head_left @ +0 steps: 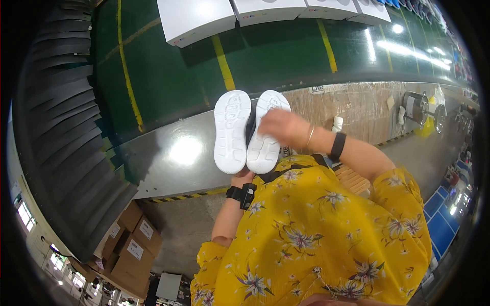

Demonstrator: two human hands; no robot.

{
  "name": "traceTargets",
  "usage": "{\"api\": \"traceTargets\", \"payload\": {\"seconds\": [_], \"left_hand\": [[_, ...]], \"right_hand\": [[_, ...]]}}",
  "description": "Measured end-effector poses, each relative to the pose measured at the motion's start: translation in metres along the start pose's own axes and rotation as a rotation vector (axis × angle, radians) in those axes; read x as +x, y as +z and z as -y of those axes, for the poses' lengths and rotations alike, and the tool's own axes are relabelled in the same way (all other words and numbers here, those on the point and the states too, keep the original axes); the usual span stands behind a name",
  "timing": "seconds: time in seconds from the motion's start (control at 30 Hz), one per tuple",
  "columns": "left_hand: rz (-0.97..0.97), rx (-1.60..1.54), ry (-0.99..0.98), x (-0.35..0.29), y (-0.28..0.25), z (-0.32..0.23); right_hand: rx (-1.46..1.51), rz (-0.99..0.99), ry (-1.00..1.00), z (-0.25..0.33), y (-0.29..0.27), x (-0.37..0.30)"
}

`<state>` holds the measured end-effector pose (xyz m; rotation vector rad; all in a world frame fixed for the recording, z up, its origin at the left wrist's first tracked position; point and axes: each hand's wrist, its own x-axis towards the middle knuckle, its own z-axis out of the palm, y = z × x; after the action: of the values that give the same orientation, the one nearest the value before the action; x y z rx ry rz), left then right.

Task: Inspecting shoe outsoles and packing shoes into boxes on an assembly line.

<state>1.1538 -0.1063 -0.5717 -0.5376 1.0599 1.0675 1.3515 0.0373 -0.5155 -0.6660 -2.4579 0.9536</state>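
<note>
Holding two white-soled shoes (247, 131) up from below, the left hand (243, 179) is mostly hidden under them, so its grip cannot be told. Just right of it, the right hand (283, 127) lies flat with fingers spread on the right sole. Beyond both hands runs a green conveyor belt (168, 76) carrying white boxes (196, 18).

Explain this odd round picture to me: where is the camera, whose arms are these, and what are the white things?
The camera sits on a person's head and looks down, so the wide lens bends the edges. The arms in yellow flowered sleeves are that person's own. The left hand holds a pair of shoes from underneath, white soles turned up. The right hand rests on the right-side sole. Behind them runs a green conveyor belt carrying white boxes. Brown cardboard boxes stand on the floor at lower left.
</note>
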Motion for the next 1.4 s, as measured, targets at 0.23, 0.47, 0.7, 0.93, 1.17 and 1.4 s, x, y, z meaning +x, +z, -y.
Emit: {"api": "traceTargets", "payload": {"seconds": [0.23,0.47,0.7,0.93,1.17,1.4], "left_hand": [[0.031,0.039,0.05,0.01,0.022,-0.002],[0.047,0.084,0.098,0.014,0.038,-0.002],[0.089,0.149,0.148,0.005,0.047,-0.018],[0.126,0.208,0.198,-0.006,0.061,-0.013],[0.186,0.272,0.266,-0.013,0.079,-0.014],[0.254,0.34,0.325,-0.02,0.097,-0.016]], "right_hand": [[0.033,-0.192,0.373,-0.034,-0.054,-0.021],[-0.048,-0.515,0.69,-0.036,-0.097,-0.103],[-0.179,-0.618,0.844,-0.036,-0.124,-0.196],[-0.359,-0.451,0.954,-0.038,-0.115,-0.236],[-0.387,-0.563,0.872,-0.03,-0.104,-0.213],[-0.171,-0.448,0.756,-0.022,-0.082,-0.184]]}}
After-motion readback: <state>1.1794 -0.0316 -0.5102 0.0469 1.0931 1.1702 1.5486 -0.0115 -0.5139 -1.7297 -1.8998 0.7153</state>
